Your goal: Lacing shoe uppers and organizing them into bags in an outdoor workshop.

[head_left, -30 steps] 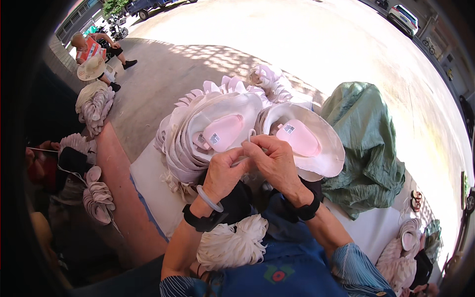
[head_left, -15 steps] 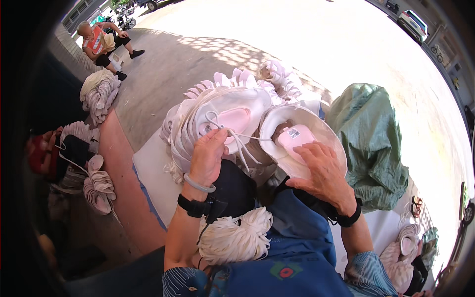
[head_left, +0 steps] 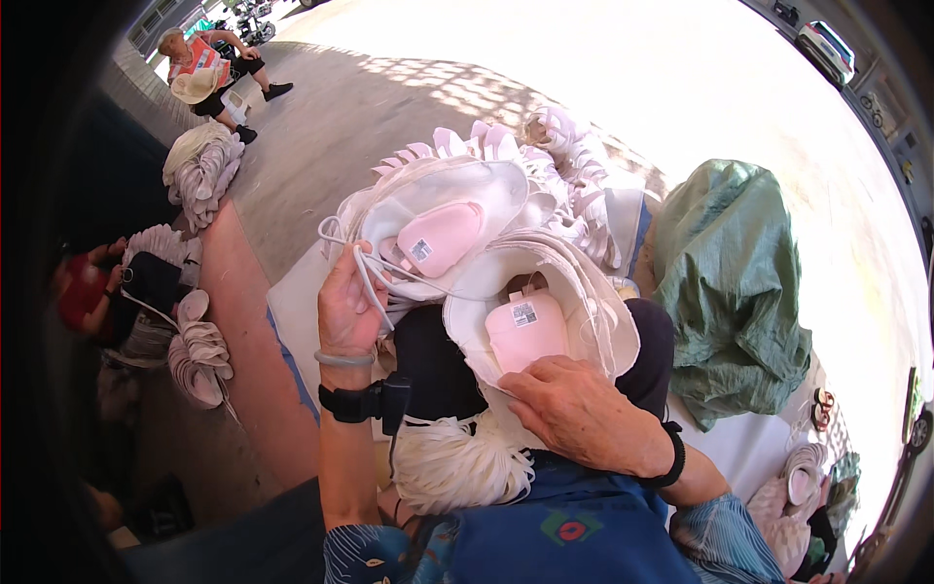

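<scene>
A white hat (head_left: 545,311) with a pink lining lies upturned on the person's lap under the flat, spread-fingered right hand (head_left: 584,414), while the left hand (head_left: 347,310) is closed on white cord (head_left: 375,282) beside a stack of hats (head_left: 438,229), near a green cloth (head_left: 735,282).

- This is an outdoor work place beside a street, where shoe parts are handled by hand.
- The ground is a grey paved floor (head_left: 341,117), half in shade and half in strong sun.
- Parked cars, such as a white car (head_left: 827,44), stand at the far edge.
- Stacks of white and pink shoe uppers (head_left: 457,219) lie on a white sheet (head_left: 292,311), with another pile of white uppers (head_left: 199,170) on the ground.
- A bundle of white laces (head_left: 457,462) and a green cloth sack (head_left: 735,282) are near.
- Another person in an orange vest (head_left: 199,58) sits far behind.
</scene>
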The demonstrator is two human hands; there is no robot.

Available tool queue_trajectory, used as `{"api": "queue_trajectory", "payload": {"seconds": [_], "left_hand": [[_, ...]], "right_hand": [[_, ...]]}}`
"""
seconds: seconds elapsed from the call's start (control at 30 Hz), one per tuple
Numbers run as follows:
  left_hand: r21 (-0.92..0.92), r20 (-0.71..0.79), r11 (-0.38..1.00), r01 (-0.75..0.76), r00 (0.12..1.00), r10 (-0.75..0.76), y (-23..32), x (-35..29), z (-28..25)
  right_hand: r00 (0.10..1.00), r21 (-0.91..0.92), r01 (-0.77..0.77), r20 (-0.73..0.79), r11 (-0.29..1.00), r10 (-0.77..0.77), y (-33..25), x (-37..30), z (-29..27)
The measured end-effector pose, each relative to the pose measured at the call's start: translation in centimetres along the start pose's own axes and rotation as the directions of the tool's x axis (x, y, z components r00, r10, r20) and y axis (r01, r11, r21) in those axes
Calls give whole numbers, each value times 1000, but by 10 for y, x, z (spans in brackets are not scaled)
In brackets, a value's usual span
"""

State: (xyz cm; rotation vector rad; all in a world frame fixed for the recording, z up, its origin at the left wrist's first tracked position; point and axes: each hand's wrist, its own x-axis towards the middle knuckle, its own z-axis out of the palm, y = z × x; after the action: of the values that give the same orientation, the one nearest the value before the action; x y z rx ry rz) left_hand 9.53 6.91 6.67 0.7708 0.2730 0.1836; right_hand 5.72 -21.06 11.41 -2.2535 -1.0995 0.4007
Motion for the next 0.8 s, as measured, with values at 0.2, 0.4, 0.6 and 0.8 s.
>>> {"api": "queue_trajectory", "payload": {"seconds": [0.2, 0.4, 0.6, 0.8], "left_hand": [[183, 184, 982, 53, 979, -87, 1, -11, -14], [223, 210, 973, 56, 972, -104, -17, -15, 2], [381, 119, 924, 3, 992, -52, -38, -24, 19], [390, 203, 921, 6, 975, -92, -27, -26, 6]], "right_hand": [[996, 157, 56, 63, 986, -66, 6, -12, -2], [989, 211, 115, -111, 971, -93, 0, 27, -34], [974, 60, 57, -222, 997, -43, 0, 87, -11], [981, 291, -52, -163, 955, 103, 7, 100, -20]]}}
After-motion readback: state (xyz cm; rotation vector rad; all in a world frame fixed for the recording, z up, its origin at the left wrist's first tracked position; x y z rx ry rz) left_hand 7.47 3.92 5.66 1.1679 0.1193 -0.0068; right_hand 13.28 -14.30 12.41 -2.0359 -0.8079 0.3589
